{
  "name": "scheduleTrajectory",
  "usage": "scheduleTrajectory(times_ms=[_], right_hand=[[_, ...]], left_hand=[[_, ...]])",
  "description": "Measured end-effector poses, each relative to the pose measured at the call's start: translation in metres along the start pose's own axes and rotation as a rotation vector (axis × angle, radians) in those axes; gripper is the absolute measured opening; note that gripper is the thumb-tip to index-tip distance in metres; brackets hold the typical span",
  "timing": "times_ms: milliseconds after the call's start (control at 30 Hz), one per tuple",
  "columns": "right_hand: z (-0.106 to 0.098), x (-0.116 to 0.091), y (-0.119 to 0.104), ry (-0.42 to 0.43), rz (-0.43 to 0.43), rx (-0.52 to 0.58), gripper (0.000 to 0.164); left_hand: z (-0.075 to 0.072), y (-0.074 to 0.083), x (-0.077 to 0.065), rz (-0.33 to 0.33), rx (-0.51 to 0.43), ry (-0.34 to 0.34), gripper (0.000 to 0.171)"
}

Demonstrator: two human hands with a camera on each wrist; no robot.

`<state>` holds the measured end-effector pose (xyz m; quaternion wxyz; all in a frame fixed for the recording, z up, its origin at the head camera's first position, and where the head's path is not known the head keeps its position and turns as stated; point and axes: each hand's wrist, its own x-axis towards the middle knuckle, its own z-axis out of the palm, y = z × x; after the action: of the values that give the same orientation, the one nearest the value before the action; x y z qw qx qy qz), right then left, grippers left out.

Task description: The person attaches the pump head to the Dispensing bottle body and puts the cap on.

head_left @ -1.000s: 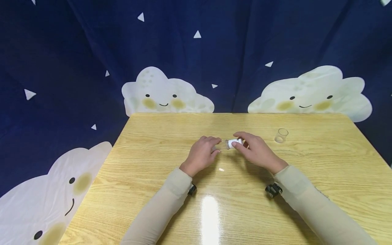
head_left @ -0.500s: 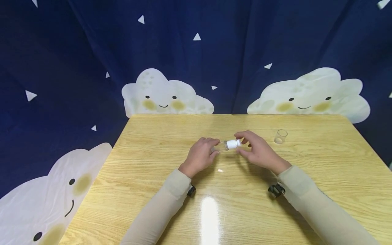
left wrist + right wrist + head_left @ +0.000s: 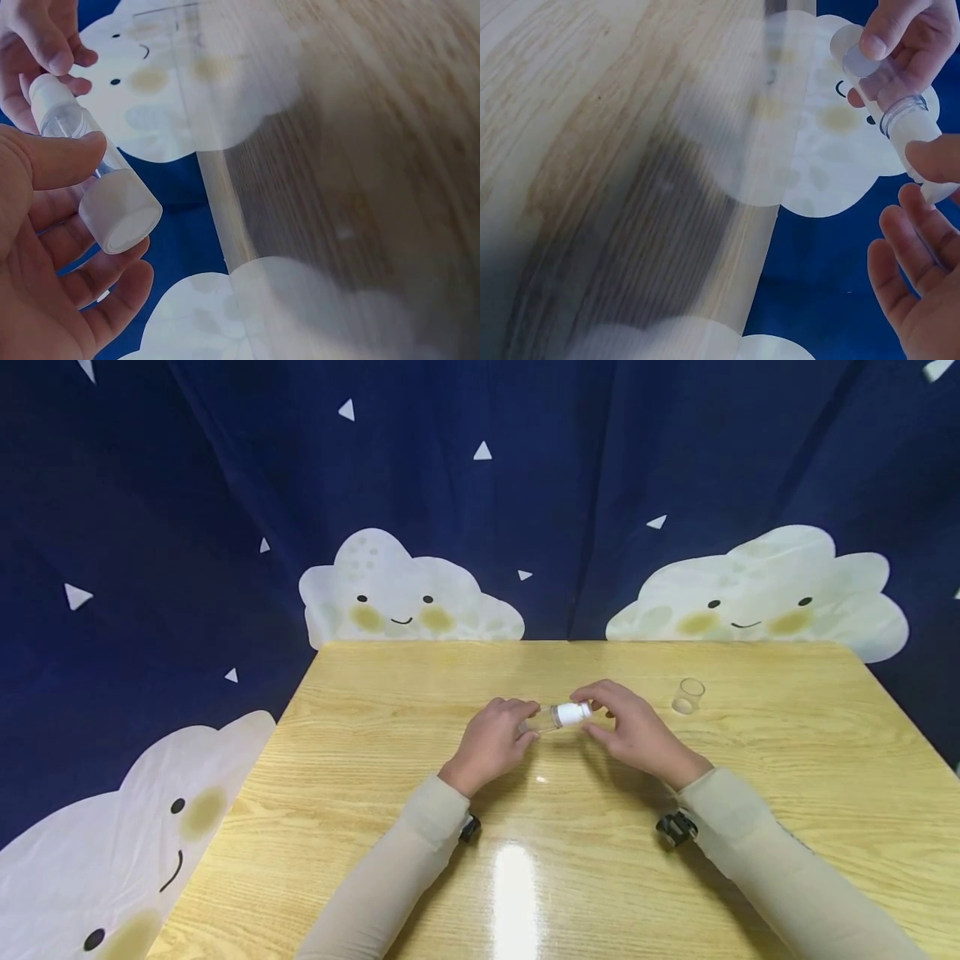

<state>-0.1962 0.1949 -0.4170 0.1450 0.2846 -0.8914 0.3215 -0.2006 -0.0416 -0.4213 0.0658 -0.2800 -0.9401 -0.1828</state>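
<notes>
A clear pump bottle (image 3: 538,721) with a white collar and head (image 3: 574,713) is held lengthwise between both hands over the table. My left hand (image 3: 491,745) grips its transparent body at the base end, thumb on the near side and fingers on the far side. In the left wrist view the white base (image 3: 121,214) faces the camera. My right hand (image 3: 641,731) pinches the white head end; the right wrist view has the thumb (image 3: 934,159) lying along the white part, with the other fingers loosely bent below.
A clear cylindrical cap (image 3: 688,697) stands upright on the wooden table (image 3: 787,760), to the right of the right hand. Behind the table hangs a dark blue curtain (image 3: 570,485) with smiling clouds. A bright light reflection lies on the near tabletop.
The right hand's fingers have shifted from over the white collar to its outer end, so more of the white part shows. The left hand keeps its grip; the cap has not moved.
</notes>
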Motion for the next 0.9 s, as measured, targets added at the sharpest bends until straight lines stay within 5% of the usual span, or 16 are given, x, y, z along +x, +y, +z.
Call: scheduleTrajectory(times_ms=[900], right_hand=[[0.0036, 0.0036, -0.0037, -0.108, 0.129, -0.039, 0.019]], left_hand=[[-0.0009, -0.0027, -0.0016, -0.01, -0.009, -0.011, 0.039]])
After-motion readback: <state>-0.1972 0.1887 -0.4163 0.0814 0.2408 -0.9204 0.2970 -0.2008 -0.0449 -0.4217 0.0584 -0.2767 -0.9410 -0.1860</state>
